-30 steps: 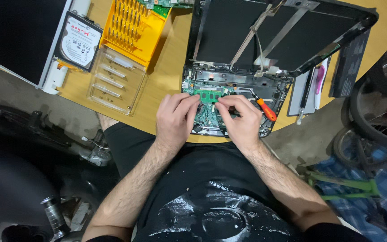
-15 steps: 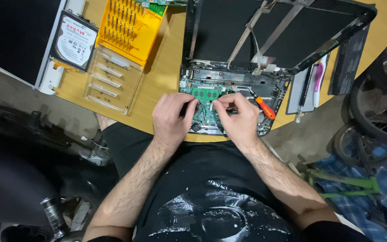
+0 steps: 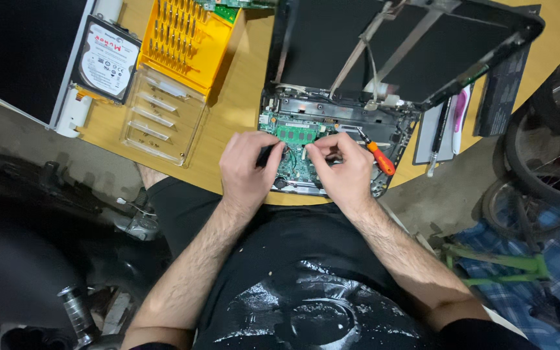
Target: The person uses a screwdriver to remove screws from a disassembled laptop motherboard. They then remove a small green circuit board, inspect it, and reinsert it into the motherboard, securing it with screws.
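Opened black laptop base with exposed green circuit board (image 3: pixel 293 159) lying at the near edge of the round wooden counter (image 3: pixel 241 104), its detached dark screen panel (image 3: pixel 396 45) propped behind it. The left hand (image 3: pixel 249 170) and right hand (image 3: pixel 339 170) rest on the board, fingers curled together over its centre; whether they pinch any part cannot be told. An orange-handled screwdriver (image 3: pixel 378 155) lies just beside the right hand, and a yellow plastic bit tray (image 3: pixel 186 39) stands well to the left.
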